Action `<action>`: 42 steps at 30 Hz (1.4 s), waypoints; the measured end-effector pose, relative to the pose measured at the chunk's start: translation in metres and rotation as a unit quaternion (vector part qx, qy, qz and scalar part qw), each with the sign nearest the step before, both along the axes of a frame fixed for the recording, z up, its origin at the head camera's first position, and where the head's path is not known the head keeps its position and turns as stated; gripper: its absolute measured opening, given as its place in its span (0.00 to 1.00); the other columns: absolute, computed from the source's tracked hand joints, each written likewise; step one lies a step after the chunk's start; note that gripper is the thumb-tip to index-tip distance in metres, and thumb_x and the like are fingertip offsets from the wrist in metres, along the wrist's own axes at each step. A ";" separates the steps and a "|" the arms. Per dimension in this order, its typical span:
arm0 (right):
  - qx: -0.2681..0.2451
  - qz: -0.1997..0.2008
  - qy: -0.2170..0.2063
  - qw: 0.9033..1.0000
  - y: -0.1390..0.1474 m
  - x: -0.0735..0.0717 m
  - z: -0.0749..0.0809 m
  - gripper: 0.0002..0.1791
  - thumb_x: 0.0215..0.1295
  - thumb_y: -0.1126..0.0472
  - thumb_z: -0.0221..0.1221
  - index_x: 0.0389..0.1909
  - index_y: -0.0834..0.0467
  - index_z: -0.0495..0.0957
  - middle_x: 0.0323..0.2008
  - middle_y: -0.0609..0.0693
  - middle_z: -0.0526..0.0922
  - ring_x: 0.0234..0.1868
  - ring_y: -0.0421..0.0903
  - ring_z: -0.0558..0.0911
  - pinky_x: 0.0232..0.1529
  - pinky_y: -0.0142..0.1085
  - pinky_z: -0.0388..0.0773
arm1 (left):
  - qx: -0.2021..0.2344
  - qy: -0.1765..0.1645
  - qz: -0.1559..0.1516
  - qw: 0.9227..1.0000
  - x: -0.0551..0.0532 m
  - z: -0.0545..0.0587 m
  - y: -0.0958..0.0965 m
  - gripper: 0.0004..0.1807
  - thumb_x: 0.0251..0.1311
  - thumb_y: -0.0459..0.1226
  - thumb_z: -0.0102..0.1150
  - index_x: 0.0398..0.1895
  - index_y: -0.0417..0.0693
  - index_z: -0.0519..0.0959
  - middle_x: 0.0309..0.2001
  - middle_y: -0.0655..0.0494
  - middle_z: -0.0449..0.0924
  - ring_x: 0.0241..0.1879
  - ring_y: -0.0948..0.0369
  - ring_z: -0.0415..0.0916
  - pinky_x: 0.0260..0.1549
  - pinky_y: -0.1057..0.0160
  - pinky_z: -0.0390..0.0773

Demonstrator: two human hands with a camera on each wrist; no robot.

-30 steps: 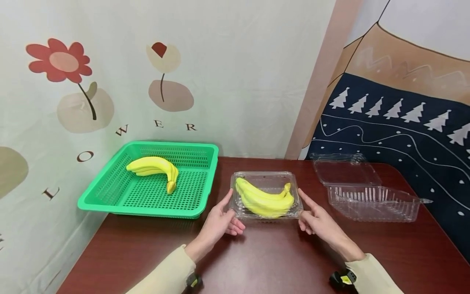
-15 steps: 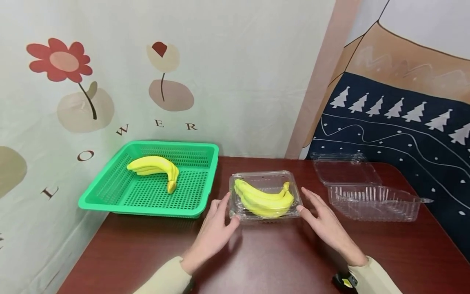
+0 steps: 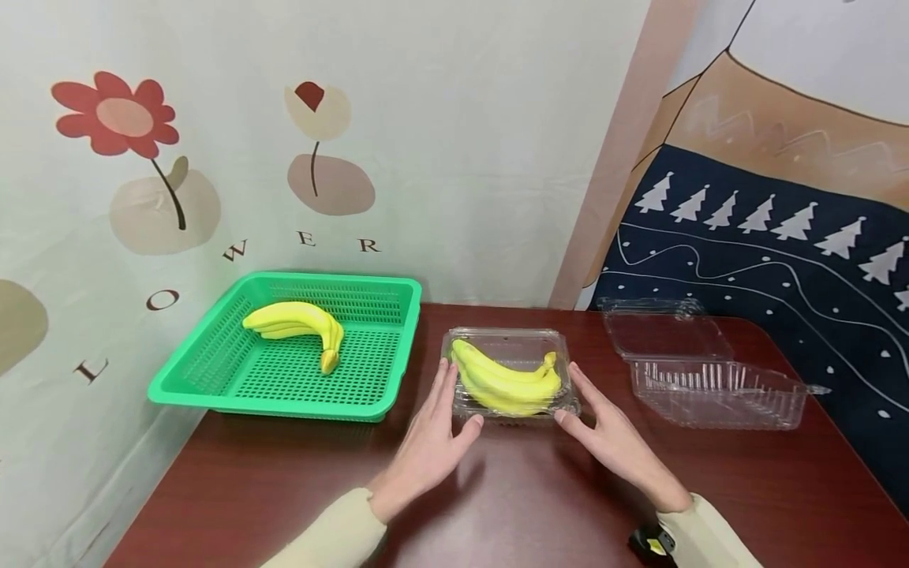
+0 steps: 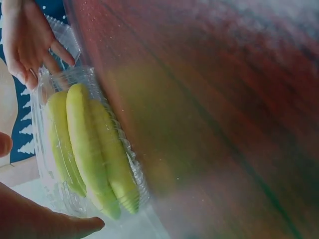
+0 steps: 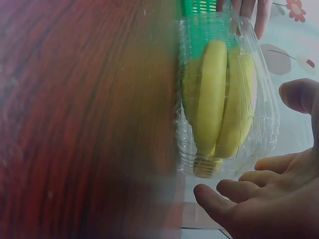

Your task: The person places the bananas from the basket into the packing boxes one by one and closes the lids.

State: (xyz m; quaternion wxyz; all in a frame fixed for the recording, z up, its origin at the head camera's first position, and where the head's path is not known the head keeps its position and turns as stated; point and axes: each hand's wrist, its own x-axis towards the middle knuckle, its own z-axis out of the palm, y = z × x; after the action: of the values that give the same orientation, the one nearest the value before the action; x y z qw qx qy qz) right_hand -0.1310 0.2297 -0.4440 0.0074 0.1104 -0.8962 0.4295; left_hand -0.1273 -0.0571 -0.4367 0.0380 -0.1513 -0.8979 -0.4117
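A clear plastic clamshell box (image 3: 531, 347) with its lid down stands on the table in the head view. Inside lies a bunch of bananas (image 3: 507, 386), its stem toward the right. My left hand (image 3: 429, 446) is at the box's left side, fingers extended along it and thumb near the front left corner. At the opposite side is my right hand (image 3: 616, 440), fingers straight and its thumb by the front right corner. In the right wrist view, the right fingers (image 5: 244, 189) are spread beside the box's stem end. Whether either hand touches the plastic is hard to tell.
A green basket (image 3: 410, 347) stands at the left rear, holding another bunch of bananas (image 3: 294, 317). To the right sits a second clear clamshell box (image 3: 717, 390), lid raised back. Patterned cloth (image 3: 461, 158) hangs behind the brown table (image 3: 511, 505).
Both hands go from pointing index fingers at the box's sides, other fingers bent, to straighter, spread fingers with thumbs at the front corners. The box stays nearly in place.
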 end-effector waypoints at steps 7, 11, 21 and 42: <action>-0.005 0.010 -0.006 1.000 -0.008 -0.007 -0.001 0.42 0.77 0.46 0.57 0.83 0.58 0.51 0.82 0.56 0.52 0.76 0.59 0.65 0.69 0.57 0.68 | 0.015 -0.008 0.020 1.000 -0.007 -0.002 -0.004 0.44 0.73 0.46 0.56 0.83 0.40 0.49 0.84 0.49 0.37 0.80 0.47 0.49 0.73 0.39 0.56; -0.014 0.019 -0.018 1.000 -0.013 -0.012 -0.002 0.42 0.78 0.45 0.56 0.83 0.57 0.50 0.82 0.55 0.51 0.78 0.56 0.60 0.72 0.56 0.63 | 0.015 -0.016 0.031 0.999 -0.008 -0.003 -0.009 0.43 0.73 0.48 0.55 0.83 0.40 0.50 0.85 0.51 0.36 0.80 0.48 0.50 0.73 0.40 0.58; 0.008 0.009 0.010 1.000 -0.008 -0.006 0.015 0.38 0.80 0.47 0.52 0.83 0.55 0.52 0.82 0.52 0.51 0.80 0.57 0.54 0.74 0.62 0.55 | -0.005 0.035 0.016 0.999 0.002 0.002 -0.014 0.45 0.71 0.48 0.56 0.84 0.44 0.49 0.85 0.53 0.33 0.82 0.51 0.37 0.75 0.40 0.51; 0.047 0.021 0.105 0.993 -0.007 0.016 0.036 0.33 0.79 0.50 0.56 0.80 0.51 0.61 0.82 0.44 0.53 0.80 0.53 0.58 0.73 0.32 0.57 | -0.099 0.256 -0.017 0.961 -0.002 0.057 -0.065 0.36 0.66 0.45 0.60 0.74 0.39 0.69 0.73 0.47 0.71 0.76 0.47 0.62 0.73 0.43 0.61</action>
State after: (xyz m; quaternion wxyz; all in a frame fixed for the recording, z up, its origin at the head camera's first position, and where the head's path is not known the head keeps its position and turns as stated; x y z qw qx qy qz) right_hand -0.1152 0.2224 -0.4078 0.0873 0.1737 -0.9072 0.3730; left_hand -0.1292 -0.1222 -0.3800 0.2442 -0.2700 -0.8918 -0.2685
